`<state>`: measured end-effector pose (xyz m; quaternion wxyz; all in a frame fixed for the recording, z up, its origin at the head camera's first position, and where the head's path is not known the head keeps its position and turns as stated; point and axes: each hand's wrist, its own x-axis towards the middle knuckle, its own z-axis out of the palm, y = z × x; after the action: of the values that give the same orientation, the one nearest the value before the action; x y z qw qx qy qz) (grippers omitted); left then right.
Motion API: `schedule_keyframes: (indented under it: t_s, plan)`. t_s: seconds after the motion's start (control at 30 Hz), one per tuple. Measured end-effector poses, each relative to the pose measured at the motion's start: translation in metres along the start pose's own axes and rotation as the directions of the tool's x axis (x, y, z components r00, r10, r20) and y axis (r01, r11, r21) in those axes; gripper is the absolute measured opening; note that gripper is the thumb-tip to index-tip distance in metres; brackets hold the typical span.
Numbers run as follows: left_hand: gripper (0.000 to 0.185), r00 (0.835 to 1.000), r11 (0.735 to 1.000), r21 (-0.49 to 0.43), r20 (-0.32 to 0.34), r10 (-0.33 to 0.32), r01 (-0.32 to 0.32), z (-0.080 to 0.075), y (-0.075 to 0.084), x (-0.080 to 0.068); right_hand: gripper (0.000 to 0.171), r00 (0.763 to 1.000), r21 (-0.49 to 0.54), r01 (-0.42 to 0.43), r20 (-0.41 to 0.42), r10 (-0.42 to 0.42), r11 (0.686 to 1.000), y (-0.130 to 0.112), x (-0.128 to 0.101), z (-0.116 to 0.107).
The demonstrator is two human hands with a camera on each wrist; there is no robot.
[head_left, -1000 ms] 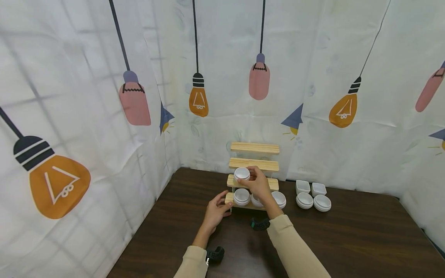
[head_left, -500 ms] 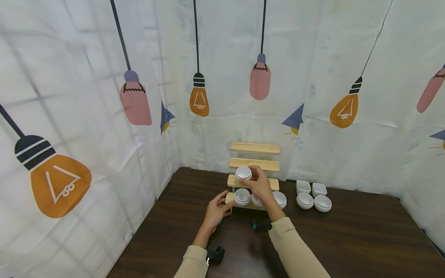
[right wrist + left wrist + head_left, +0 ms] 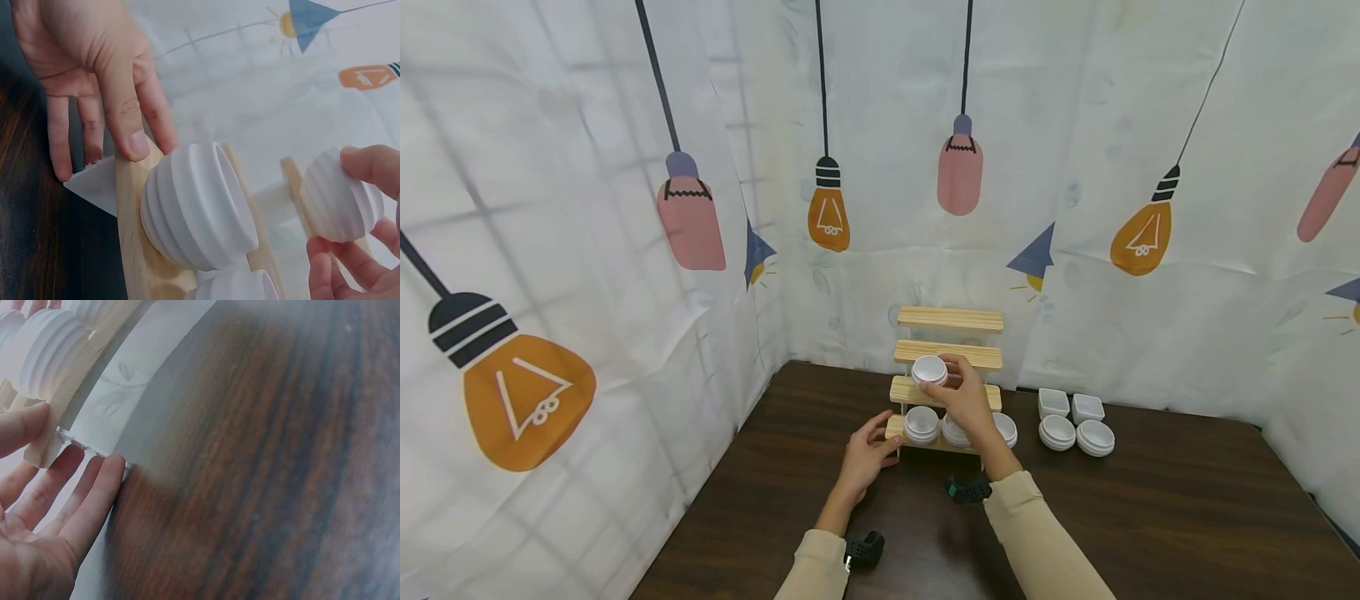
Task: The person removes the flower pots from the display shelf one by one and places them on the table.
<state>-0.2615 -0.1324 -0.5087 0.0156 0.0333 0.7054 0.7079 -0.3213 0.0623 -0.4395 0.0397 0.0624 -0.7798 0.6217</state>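
My left hand (image 3: 862, 460) grips the left end of the bottom board of a tiered wooden display stand (image 3: 947, 354), thumb on top and fingers beneath and past its clear side support. Between the thumb and fingers of my right hand (image 3: 967, 406) is a small white ridged bowl (image 3: 929, 369), upright over the left half of the second board. In the right wrist view this bowl (image 3: 340, 195) appears close over that board. Along the bottom board stand a left white bowl (image 3: 922, 423), a middle one (image 3: 953, 433) and a right one (image 3: 1004, 427), the last two partly behind my right hand and wrist.
On the dark wood table (image 3: 1180, 500), right of the stand, are two square white dishes (image 3: 1053, 403) and two round white bowls (image 3: 1095, 437) in front of them. A printed cloth wall (image 3: 865, 292) rises directly behind the stand.
My right hand has shifted slightly right along the second board with the bowl, exposing more of the middle bowl below. My left hand stays on the stand's end.
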Motion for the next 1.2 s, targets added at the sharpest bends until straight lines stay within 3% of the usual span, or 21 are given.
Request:
schedule_keyframes:
  t_s: [0.47, 0.6, 0.9, 1.2]
  plan:
    - [0.059, 1.0, 1.0, 0.016, -0.017, -0.009, 0.009, -0.003, -0.034, 0.02, 0.064, 1.0, 0.004, 0.006, -0.008, -0.006, 1.0, 0.0, -0.003, -0.004]
    - [0.059, 1.0, 1.0, 0.012, -0.015, -0.01, 0.01, -0.003, -0.028, 0.017, 0.063, 1.0, -0.002, 0.016, -0.012, -0.016, 1.0, 0.0, -0.004, -0.005]
    - [0.057, 1.0, 1.0, 0.001, -0.003, 0.007, -0.007, 0.001, 0.0, 0.0, 0.062, 0.999, -0.024, 0.036, -0.033, -0.037, 0.999, -0.002, -0.007, -0.007]
    - [0.056, 1.0, 1.0, 0.004, -0.017, -0.003, 0.003, 0.002, -0.002, 0.002, 0.063, 0.996, -0.025, 0.051, -0.074, -0.052, 0.998, -0.002, -0.012, -0.012]
